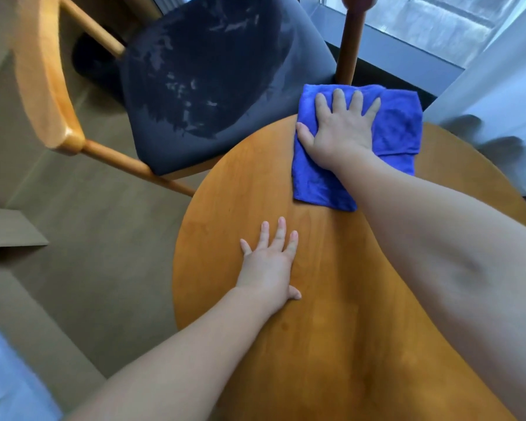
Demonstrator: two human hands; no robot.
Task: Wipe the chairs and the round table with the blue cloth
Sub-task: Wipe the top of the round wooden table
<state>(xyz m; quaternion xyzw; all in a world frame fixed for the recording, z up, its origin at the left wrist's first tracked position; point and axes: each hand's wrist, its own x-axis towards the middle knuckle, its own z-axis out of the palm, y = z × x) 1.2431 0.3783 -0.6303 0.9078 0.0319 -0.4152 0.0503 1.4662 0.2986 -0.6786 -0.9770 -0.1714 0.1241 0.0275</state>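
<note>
The round wooden table fills the lower right of the head view. A folded blue cloth lies at its far edge, partly hanging over the rim. My right hand presses flat on the cloth, fingers spread. My left hand rests flat on the bare tabletop nearer to me, fingers apart, holding nothing. Beyond the table's left side stands a wooden chair with a dark blue seat showing darker damp patches, and a curved wooden backrest.
A brown wooden post rises just behind the cloth. A window sill and a pale curtain are at the back right. Grey-brown carpet covers the floor at left.
</note>
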